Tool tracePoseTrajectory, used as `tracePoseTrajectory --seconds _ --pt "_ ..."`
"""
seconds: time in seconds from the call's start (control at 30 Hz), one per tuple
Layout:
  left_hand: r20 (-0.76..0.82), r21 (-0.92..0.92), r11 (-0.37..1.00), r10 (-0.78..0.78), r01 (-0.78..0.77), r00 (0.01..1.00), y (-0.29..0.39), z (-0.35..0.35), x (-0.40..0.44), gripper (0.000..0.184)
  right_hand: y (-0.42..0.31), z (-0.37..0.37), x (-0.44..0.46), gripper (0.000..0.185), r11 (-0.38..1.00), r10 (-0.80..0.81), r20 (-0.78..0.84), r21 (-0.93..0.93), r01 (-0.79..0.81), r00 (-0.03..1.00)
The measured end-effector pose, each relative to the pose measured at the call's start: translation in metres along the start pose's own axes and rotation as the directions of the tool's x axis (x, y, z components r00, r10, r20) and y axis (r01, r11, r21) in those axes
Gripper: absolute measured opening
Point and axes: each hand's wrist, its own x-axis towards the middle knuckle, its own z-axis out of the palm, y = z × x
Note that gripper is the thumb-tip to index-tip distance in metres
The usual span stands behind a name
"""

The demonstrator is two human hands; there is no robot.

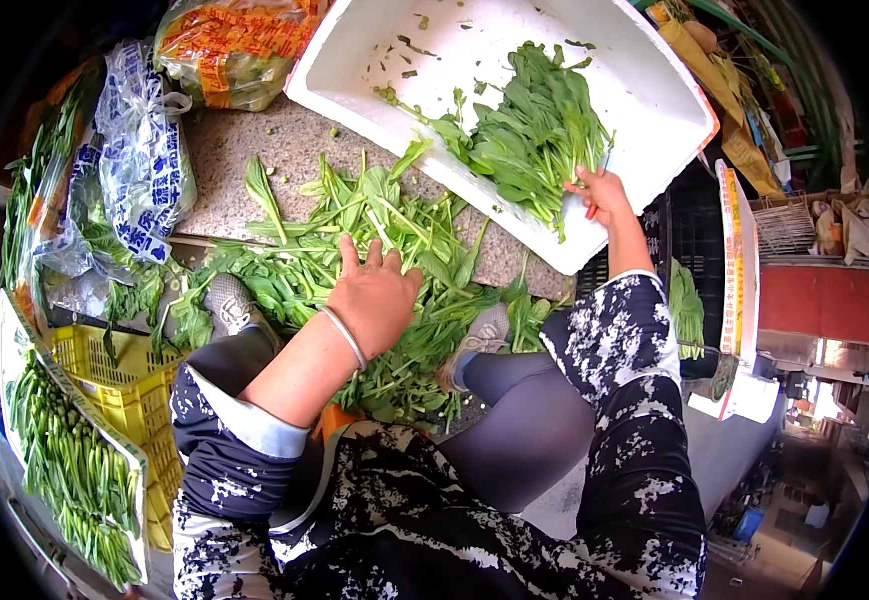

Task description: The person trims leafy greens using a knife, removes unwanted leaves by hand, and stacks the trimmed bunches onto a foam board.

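My left hand (374, 290) lies with fingers spread over a loose pile of leafy greens (384, 215) on the ground between my feet. My right hand (604, 195) is closed round a small red-handled knife (590, 211), its thin blade pointing up and away. That hand is at the near right part of a white foam box (394, 95), beside the stem ends of a bunch of leafy greens (539, 130) lying in the box. Whether its fingers also pinch some stems, I cannot tell. Scraps of leaf stick to the box's inside.
Plastic bags of vegetables (144, 150) stand at the left and upper left. A yellow crate (114, 370) and a foam tray of green stalks (64, 450) are at the lower left. A black crate (654, 240) is right of the box. My shoes (234, 300) flank the pile.
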Motion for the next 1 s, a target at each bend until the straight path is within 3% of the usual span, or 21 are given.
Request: tracePoseTrajectory --seconds 0.07,0.1,0.17,0.2,0.23,0.33,0.47,0.57,0.63,0.67,0.73,0.8,0.83,0.9,0.93,0.97,1.0 --pt "0.025 -0.011 1.000 -0.002 0.002 1.000 0.001 -0.002 0.001 0.051 0.017 -0.001 0.001 0.026 0.935 0.016 0.032 0.354 -0.026 0.999" --pt "0.016 -0.001 1.000 -0.001 0.002 1.000 0.001 0.001 0.000 0.051 0.023 -0.001 -0.001 0.026 0.934 0.017 0.035 0.356 -0.028 0.999" --pt "0.001 0.018 1.000 -0.001 0.001 1.000 -0.001 0.000 0.001 0.051 0.029 -0.003 0.002 0.027 0.773 0.070 0.192 0.609 -0.175 0.979" --pt "0.039 -0.006 1.000 -0.002 0.003 0.999 -0.001 -0.001 0.001 0.052 0.026 -0.008 0.001 0.027 0.699 0.123 0.236 0.669 -0.253 0.964" --pt "0.075 -0.031 0.999 -0.002 0.005 0.997 0.001 -0.004 0.002 0.052 0.026 -0.011 -0.001 0.027 0.699 0.122 0.230 0.671 -0.249 0.965" --pt "0.072 -0.038 0.999 0.004 -0.001 0.997 0.000 -0.007 0.001 0.053 0.017 -0.015 -0.007 0.021 0.486 0.064 0.253 0.837 -0.251 0.965" --pt "0.055 -0.025 1.000 0.010 -0.009 0.998 -0.001 -0.002 0.002 0.054 0.001 -0.019 -0.021 0.022 0.415 -0.100 0.270 0.886 -0.206 0.958" --pt "0.076 -0.027 1.000 0.003 -0.001 0.997 -0.002 -0.005 0.002 0.055 -0.015 -0.014 -0.035 0.023 0.416 -0.132 0.273 0.888 -0.197 0.953" --pt "-0.039 -0.020 1.000 -0.002 0.001 0.999 -0.005 -0.004 0.001 0.055 -0.025 -0.006 -0.045 0.021 0.434 -0.140 0.308 0.873 -0.221 0.941" --pt "-0.183 -0.001 1.000 -0.014 0.014 0.983 -0.006 -0.004 0.003 0.057 -0.033 0.001 -0.055 0.020 0.512 -0.129 0.322 0.832 -0.215 0.938" --pt "-0.511 0.062 0.998 0.009 0.027 0.859 -0.009 -0.007 0.010 0.064 -0.045 0.022 -0.083 0.021 0.701 -0.120 0.356 0.691 -0.175 0.927" --pt "-0.723 -0.036 0.999 -0.035 0.012 0.690 -0.010 -0.025 0.005 0.067 -0.039 0.039 -0.102 0.026 0.777 -0.068 0.611 0.528 -0.342 0.789" --pt "-0.779 -0.057 0.998 -0.050 0.009 0.625 -0.013 -0.033 0.003 0.067 -0.040 0.058 -0.121 0.025 0.814 -0.072 0.591 0.501 -0.295 0.804" --pt "-0.857 -0.046 0.995 0.005 -0.086 0.516 -0.018 -0.039 -0.008 0.070 -0.036 0.081 -0.146 0.020 0.790 0.022 0.686 0.434 -0.434 0.727" --pt "-0.828 -0.053 0.993 0.014 -0.103 0.560 -0.018 -0.040 -0.012 0.076 -0.041 0.092 -0.162 0.022 0.831 -0.005 0.727 0.385 -0.401 0.686" --pt "-0.834 -0.004 0.997 0.040 -0.078 0.551 -0.018 -0.038 -0.012 0.084 -0.046 0.097 -0.176 0.024 0.855 0.070 0.722 0.312 -0.414 0.689" --pt "-0.852 0.039 0.994 0.087 -0.103 0.516 -0.018 -0.032 -0.010 0.085 -0.044 0.102 -0.183 0.024 0.867 0.042 0.762 0.293 -0.403 0.646"
